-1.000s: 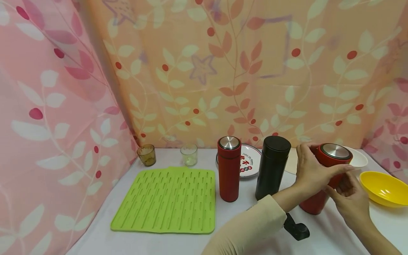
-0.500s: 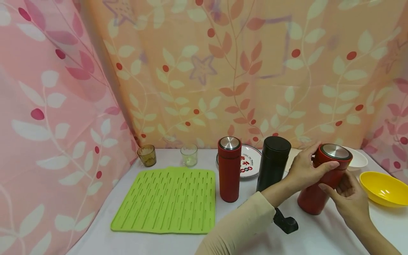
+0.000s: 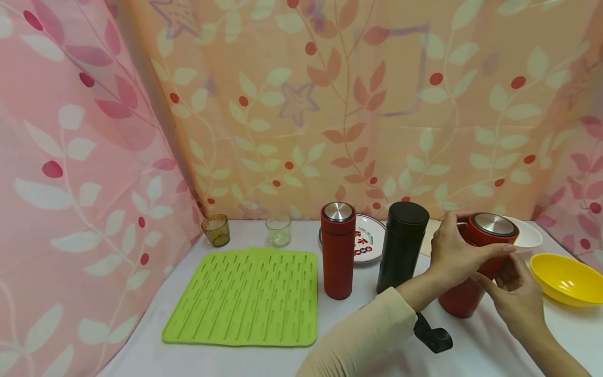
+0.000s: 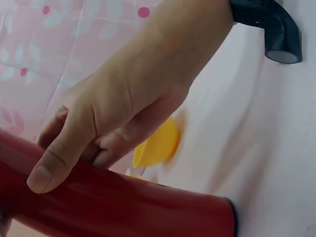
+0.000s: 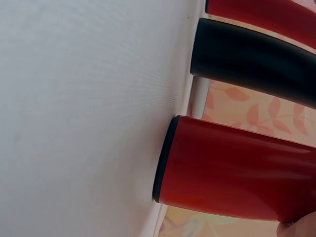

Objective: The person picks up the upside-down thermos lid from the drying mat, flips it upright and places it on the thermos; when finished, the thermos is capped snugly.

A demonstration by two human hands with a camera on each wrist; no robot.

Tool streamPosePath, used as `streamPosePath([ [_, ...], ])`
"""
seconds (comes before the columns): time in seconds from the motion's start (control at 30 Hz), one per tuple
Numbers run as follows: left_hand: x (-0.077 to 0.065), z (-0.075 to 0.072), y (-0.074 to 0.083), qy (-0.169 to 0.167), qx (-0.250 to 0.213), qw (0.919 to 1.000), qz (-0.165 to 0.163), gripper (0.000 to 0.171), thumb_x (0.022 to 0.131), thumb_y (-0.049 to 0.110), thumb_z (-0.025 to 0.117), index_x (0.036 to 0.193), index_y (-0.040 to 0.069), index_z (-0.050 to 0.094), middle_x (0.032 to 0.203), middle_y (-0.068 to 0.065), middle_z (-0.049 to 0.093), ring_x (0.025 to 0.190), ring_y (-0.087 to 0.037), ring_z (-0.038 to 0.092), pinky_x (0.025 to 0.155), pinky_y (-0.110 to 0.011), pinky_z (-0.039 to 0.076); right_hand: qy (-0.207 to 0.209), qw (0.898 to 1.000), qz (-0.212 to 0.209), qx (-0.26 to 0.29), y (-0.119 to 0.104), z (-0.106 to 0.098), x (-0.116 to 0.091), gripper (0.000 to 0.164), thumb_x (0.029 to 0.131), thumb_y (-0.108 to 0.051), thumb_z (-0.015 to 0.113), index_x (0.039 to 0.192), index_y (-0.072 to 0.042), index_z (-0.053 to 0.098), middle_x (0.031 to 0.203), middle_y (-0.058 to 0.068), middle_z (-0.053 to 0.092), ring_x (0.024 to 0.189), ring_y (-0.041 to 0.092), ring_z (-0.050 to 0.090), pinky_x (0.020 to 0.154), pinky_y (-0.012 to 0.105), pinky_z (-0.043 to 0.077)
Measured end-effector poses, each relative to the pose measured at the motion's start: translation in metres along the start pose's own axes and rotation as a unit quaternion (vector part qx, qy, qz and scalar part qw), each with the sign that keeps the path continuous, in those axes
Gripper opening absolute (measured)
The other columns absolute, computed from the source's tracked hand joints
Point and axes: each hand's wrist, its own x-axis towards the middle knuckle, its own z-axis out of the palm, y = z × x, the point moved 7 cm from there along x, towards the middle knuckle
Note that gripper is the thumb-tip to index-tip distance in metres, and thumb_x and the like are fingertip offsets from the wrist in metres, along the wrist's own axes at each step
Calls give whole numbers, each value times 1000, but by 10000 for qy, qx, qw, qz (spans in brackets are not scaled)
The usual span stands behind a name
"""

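A red thermos with a silver-topped lid stands on the table at the right of the head view, leaning slightly. My left hand grips it around the upper part, thumb across the front just below the lid and fingers behind. Lower down, from the right side, my right hand holds the same thermos. In the left wrist view the right hand lays its thumb along the red body. The right wrist view shows the thermos's black-rimmed base at the tabletop, with a fingertip at the lower right corner.
A black thermos and a slimmer red thermos stand to the left. Behind are a patterned plate, a white bowl and two small glasses. A yellow bowl sits at right, a green mat at left.
My left hand's thumb and wrist shifted left around the thermos's upper part, then back to the right. The right hand stays nearly where it was, and the thermos keeps its place.
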Motion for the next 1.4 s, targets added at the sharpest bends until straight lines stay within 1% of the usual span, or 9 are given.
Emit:
streamPosePath([
  [0.17, 0, -1, -1, -149, -132, 9994, 280, 63, 68, 34, 81, 121, 23, 49, 107, 14, 59, 90, 10, 53, 69, -2, 43, -62, 9993, 229, -299, 4, 0, -2, 75, 84, -9, 65, 145, -26, 26, 133, -19, 43, 107, -18, 41, 80, -5, 35],
  [0.3, 2, -1, 0, -238, -238, 9986, 419, 62, 69, 30, 81, 123, 22, 51, 107, 13, 60, 89, 11, 54, 70, -1, 42, -55, 9994, 207, -270, 3, -2, -1, 75, 83, -7, 65, 145, -25, 26, 131, -22, 43, 103, -20, 41, 79, -5, 35],
  [0.57, 2, 0, 0, -268, -445, 9985, 180, 60, 70, 29, 80, 122, 23, 51, 106, 15, 60, 89, 11, 53, 71, -3, 44, -14, 9990, 316, -304, 2, -3, 1, 74, 84, -11, 66, 145, -27, 27, 132, -19, 45, 102, -20, 42, 78, -5, 35],
  [0.73, 1, 3, -1, -370, -694, 9969, 74, 60, 72, 26, 79, 123, 22, 49, 109, 15, 59, 93, 10, 54, 74, -4, 45, 42, 9993, 351, -98, 2, -4, 1, 73, 83, -8, 67, 143, -24, 31, 119, -27, 47, 97, -21, 44, 76, -5, 36],
  [0.87, 2, 4, -4, -631, -1137, 9915, -45, 58, 74, 20, 77, 125, 22, 49, 112, 15, 58, 95, 10, 55, 76, -6, 46, 67, 9991, 214, 364, -1, -5, 1, 72, 81, 1, 66, 142, -20, 35, 115, -28, 49, 97, -17, 48, 76, -4, 38],
  [1.07, 4, 3, -8, -984, -1603, 9821, -26, 57, 78, 13, 73, 129, 20, 49, 118, 13, 57, 103, 8, 55, 83, -8, 45, 100, 9978, 24, 657, -3, -4, 1, 72, 79, 7, 65, 141, -17, 36, 116, -27, 52, 100, -15, 50, 78, -4, 37],
  [1.13, 4, 2, -8, -1007, -1583, 9822, 45, 58, 79, 13, 73, 131, 18, 49, 122, 12, 56, 106, 7, 53, 86, -8, 44, 123, 9973, -7, 722, -3, -3, 1, 72, 79, 8, 65, 140, -16, 37, 116, -26, 52, 100, -14, 50, 79, -4, 37],
  [1.27, 3, -1, -6, -948, -1247, 9873, 269, 59, 79, 15, 72, 133, 17, 48, 128, 11, 53, 111, 7, 50, 89, -8, 42, 170, 9949, -98, 991, -5, -2, 2, 71, 78, 12, 64, 140, -13, 38, 117, -22, 54, 102, -12, 51, 81, -3, 37],
  [1.4, -1, -5, -3, -994, -996, 9894, 370, 58, 83, 18, 69, 136, 17, 44, 133, 9, 49, 116, 5, 47, 91, -10, 41, 192, 9957, -225, 875, -7, -2, 2, 72, 77, 13, 64, 140, -11, 38, 119, -21, 53, 103, -11, 51, 82, -3, 37],
])
